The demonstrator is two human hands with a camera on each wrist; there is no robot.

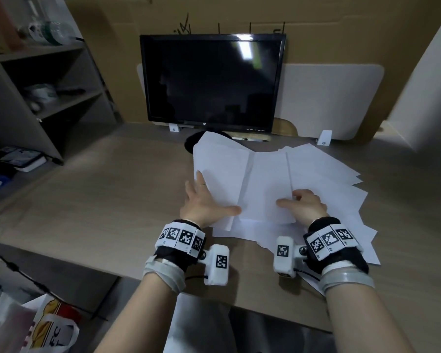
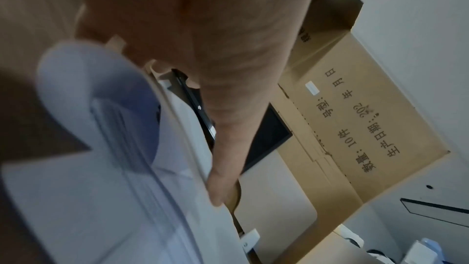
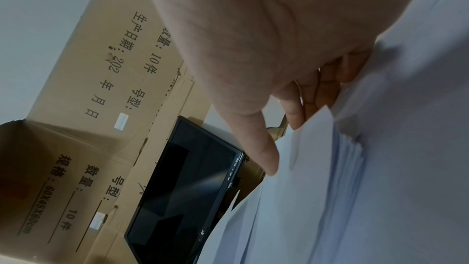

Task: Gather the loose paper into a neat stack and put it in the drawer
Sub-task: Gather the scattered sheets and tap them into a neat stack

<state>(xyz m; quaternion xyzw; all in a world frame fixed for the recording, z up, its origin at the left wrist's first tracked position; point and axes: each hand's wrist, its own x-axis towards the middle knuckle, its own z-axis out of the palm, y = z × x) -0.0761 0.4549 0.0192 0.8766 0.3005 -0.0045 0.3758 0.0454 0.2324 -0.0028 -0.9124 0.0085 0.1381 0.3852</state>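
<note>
Several white paper sheets (image 1: 265,179) lie fanned out and overlapping on the wooden desk (image 1: 99,200), in front of the monitor. My left hand (image 1: 204,200) lies with straight, spread fingers along the pile's left edge and its thumb on top of the sheets. My right hand (image 1: 303,203) grips the near right part of the pile. In the right wrist view its fingers (image 3: 317,91) curl under some of the paper (image 3: 380,168) and the thumb presses on top. The left wrist view shows the left thumb (image 2: 223,148) stretched over the curling paper (image 2: 101,148). No drawer is in view.
A black monitor (image 1: 211,80) stands behind the paper, backed by a pale divider panel (image 1: 329,98) and cardboard (image 1: 112,21). A grey shelf unit (image 1: 36,85) rises at the left. A printed plastic bag (image 1: 49,327) sits below the desk's front edge.
</note>
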